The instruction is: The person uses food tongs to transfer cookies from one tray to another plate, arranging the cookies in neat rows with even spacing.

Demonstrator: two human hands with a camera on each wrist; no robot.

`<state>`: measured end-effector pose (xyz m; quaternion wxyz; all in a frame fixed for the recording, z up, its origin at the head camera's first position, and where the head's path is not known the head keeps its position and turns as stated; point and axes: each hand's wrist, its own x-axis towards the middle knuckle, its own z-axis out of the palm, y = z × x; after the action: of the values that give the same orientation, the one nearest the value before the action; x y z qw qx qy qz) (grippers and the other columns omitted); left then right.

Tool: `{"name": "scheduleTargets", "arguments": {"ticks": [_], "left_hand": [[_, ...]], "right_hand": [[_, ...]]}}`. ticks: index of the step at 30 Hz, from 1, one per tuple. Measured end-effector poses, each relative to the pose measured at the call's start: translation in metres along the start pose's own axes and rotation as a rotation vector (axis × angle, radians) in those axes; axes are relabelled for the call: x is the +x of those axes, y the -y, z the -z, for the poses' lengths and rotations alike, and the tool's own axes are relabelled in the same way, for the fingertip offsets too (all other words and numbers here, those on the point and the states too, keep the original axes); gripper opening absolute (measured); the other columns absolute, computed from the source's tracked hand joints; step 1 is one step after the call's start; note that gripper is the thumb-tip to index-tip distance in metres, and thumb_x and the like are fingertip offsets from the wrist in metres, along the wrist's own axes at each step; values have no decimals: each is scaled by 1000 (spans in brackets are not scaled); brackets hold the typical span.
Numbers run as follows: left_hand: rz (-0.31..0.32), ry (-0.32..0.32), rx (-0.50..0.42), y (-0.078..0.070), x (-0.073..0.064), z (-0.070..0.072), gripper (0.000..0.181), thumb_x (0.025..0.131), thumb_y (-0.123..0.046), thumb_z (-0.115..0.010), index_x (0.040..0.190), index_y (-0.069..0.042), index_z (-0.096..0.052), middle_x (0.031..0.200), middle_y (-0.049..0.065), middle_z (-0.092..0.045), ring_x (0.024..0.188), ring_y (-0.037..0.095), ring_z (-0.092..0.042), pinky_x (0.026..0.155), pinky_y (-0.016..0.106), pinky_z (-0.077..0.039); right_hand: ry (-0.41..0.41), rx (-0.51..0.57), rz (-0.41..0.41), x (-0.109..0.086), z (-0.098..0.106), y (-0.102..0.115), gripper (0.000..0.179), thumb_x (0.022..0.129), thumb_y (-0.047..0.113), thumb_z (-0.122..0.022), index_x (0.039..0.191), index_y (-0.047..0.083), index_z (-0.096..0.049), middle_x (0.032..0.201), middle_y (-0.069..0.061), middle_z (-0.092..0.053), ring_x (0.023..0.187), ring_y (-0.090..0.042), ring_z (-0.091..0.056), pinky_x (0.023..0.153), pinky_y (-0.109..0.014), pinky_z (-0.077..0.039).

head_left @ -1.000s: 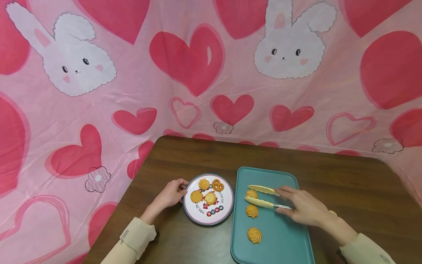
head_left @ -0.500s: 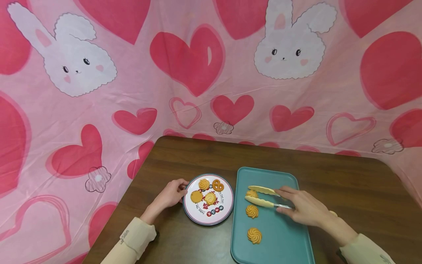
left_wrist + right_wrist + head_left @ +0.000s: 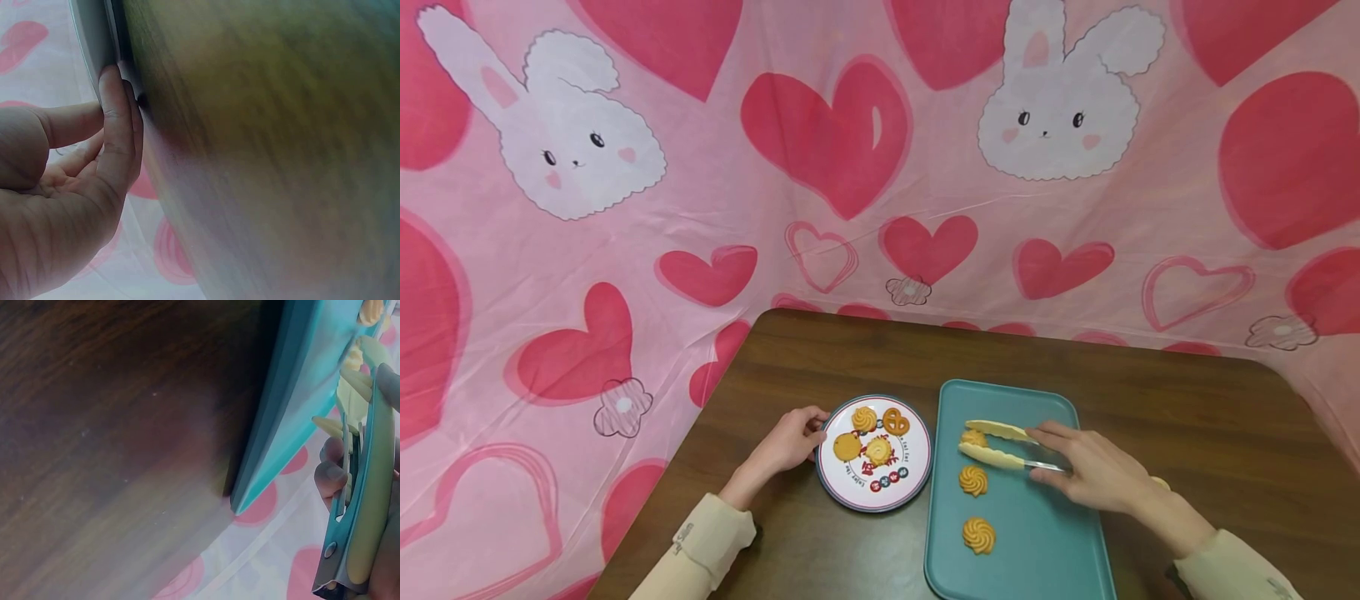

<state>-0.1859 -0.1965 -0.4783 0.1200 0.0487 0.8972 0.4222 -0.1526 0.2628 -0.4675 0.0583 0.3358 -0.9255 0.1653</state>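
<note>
In the head view my left hand (image 3: pixel 786 439) pinches the left rim of a round white plate (image 3: pixel 917 465) with printed lettering. The left wrist view has the thumb and fingers (image 3: pixel 115 119) at that rim. On the plate lie a pretzel (image 3: pixel 896 422), a swirl cookie (image 3: pixel 864 418), a flat round cookie (image 3: pixel 847 447) and a pale-centred cookie (image 3: pixel 878 451). My right hand (image 3: pixel 1093 469) holds yellow-tipped metal tongs (image 3: pixel 992 457) over a teal tray (image 3: pixel 1037 542). Between the tong tips sits a swirl cookie (image 3: pixel 974 437), partly hidden; whether they squeeze it, I cannot tell.
Two more swirl cookies, the nearer cookie (image 3: pixel 979 535) and the middle cookie (image 3: pixel 973 481), lie in a column on the tray. Plate and tray stand side by side on a brown wooden table (image 3: pixel 850 350). A pink heart-and-rabbit cloth (image 3: pixel 940 192) hangs behind.
The tongs and right hand have shifted very slightly to the right. The left hand, plate and tray stay where they were.
</note>
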Motion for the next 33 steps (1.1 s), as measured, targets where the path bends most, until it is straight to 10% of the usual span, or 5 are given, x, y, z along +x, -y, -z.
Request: {"name": "scheduleTargets", "arguments": {"ticks": [33], "left_hand": [[18, -1, -10, 0, 1, -1, 26, 93, 5, -64, 119, 6, -63, 89, 9, -59, 70, 17, -59, 56, 31, -58]], "right_hand": [[38, 3, 108, 47, 7, 39, 56, 86, 35, -79, 132, 8, -64, 124, -2, -63, 82, -9, -65, 77, -39, -59]]}}
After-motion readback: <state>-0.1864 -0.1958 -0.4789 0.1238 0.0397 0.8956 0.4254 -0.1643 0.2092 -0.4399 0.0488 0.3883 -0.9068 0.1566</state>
